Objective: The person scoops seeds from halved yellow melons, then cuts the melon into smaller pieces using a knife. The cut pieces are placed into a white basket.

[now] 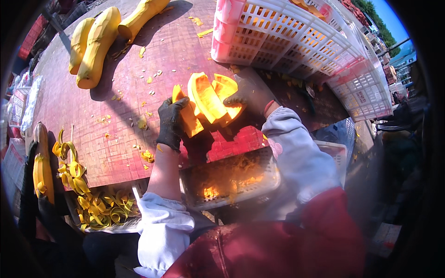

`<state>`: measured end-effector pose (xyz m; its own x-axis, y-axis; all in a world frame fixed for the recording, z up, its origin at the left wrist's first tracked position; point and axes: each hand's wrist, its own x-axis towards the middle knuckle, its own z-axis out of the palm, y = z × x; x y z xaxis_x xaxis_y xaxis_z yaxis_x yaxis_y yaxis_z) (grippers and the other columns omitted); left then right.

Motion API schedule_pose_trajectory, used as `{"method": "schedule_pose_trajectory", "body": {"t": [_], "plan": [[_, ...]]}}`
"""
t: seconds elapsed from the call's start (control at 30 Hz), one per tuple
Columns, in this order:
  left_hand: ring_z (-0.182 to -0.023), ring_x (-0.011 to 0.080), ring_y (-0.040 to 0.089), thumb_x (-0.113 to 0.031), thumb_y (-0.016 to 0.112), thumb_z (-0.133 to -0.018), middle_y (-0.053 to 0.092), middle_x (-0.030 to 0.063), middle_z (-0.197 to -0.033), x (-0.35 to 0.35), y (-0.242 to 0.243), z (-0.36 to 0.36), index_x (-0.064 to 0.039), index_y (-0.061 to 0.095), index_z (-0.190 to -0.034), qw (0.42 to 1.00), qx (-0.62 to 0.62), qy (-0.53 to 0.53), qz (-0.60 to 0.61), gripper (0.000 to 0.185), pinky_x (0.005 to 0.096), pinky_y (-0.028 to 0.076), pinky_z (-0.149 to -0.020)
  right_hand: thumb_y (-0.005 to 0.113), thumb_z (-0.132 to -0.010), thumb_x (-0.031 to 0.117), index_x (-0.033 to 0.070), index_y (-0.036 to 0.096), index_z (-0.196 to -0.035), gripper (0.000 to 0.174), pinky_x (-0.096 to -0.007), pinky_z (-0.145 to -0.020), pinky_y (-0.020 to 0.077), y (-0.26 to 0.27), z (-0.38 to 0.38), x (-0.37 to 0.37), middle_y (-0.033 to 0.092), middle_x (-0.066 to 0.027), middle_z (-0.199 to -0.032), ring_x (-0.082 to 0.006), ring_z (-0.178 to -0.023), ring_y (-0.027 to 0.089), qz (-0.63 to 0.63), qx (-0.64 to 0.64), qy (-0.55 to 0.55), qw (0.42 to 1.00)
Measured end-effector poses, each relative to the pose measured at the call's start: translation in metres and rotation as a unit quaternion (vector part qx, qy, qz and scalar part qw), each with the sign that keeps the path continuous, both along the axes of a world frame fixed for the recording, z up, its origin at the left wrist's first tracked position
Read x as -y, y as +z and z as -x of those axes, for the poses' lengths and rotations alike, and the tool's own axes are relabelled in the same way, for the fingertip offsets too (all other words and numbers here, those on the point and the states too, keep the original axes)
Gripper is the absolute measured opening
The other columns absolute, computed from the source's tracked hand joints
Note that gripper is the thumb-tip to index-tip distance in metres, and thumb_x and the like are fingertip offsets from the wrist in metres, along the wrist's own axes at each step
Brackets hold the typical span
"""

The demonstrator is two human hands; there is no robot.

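Several peeled orange squash pieces [207, 99] are bunched between my two gloved hands over the red worktop [231, 144]. My left hand [171, 120], in a dark glove, grips the leftmost squash slab [188, 113], thumb over its top edge. On the other side my right hand [248, 93], also in a dark glove, has its fingers and thumb around the right-hand pieces [226, 87]. Part of that hand lies in shadow and blurs. Whether any knife is there cannot be seen. Below the table edge sits a white plastic crate [274, 175] with orange squash scraps inside.
Whole peeled squashes [99, 48] lie at the far left. A large white slatted crate [278, 38] holding orange pieces stands at the back right. Yellow peelings [107, 208] fill a crate at left, where another person's gloved hand [47, 208] holds a partly peeled squash [43, 170].
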<state>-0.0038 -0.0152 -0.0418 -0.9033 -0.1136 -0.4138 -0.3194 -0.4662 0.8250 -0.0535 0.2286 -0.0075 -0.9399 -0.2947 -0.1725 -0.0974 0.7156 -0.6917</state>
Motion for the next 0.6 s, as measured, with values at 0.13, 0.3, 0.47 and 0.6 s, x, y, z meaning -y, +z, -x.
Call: {"method": "schedule_pose_trajectory", "body": {"t": [0.13, 0.3, 0.47, 0.6], "plan": [[-0.07, 0.0203, 0.06, -0.011, 0.065, -0.077, 0.061, 0.0073, -0.081, 0.006, 0.001, -0.001, -0.002, 0.057, -0.094, 0.996, -0.031, -0.033, -0.073, 0.021, 0.0332, 0.05, -0.064, 0.077, -0.062, 0.021, -0.002, 0.031, -0.133, 0.088, -0.0294, -0.1, 0.0304, 0.037, -0.025, 0.012, 0.04, -0.0195, -0.131, -0.0269, -0.121, 0.039, 0.081, 0.0, 0.011, 0.997], [-0.086, 0.023, 0.061, -0.015, 0.062, -0.081, 0.062, 0.0077, -0.095, 0.011, -0.003, 0.011, -0.006, 0.055, -0.105, 0.971, -0.06, -0.153, -0.172, 0.026, 0.0368, 0.05, -0.079, 0.075, -0.064, 0.014, -0.001, 0.04, -0.128, 0.074, -0.0304, -0.096, 0.0352, 0.055, -0.029, 0.017, 0.047, -0.019, -0.123, -0.0283, -0.113, 0.046, 0.17, 0.056, -0.004, 0.984], [-0.094, 0.0216, 0.059, -0.011, 0.064, -0.078, 0.06, 0.0081, -0.105, -0.008, 0.006, 0.011, -0.004, 0.05, -0.117, 0.964, -0.089, -0.201, -0.15, 0.043, 0.0347, 0.048, -0.083, 0.075, -0.063, 0.011, 0.004, 0.04, -0.132, 0.077, -0.0323, -0.082, 0.0472, 0.027, -0.002, 0.018, 0.063, -0.0184, -0.103, -0.0258, -0.095, 0.061, -0.018, 0.015, 0.1, 0.995], [-0.102, 0.023, 0.056, -0.016, 0.066, -0.078, 0.056, 0.0093, -0.117, -0.007, 0.0, 0.016, -0.004, 0.039, -0.131, 0.955, -0.166, -0.225, -0.094, 0.061, 0.0352, 0.045, -0.089, 0.075, -0.063, 0.01, 0.01, 0.016, -0.144, 0.1, -0.0314, -0.084, 0.044, 0.015, -0.007, 0.027, 0.057, -0.025, -0.109, -0.026, -0.097, 0.058, 0.019, 0.039, 0.047, 0.998]]}}
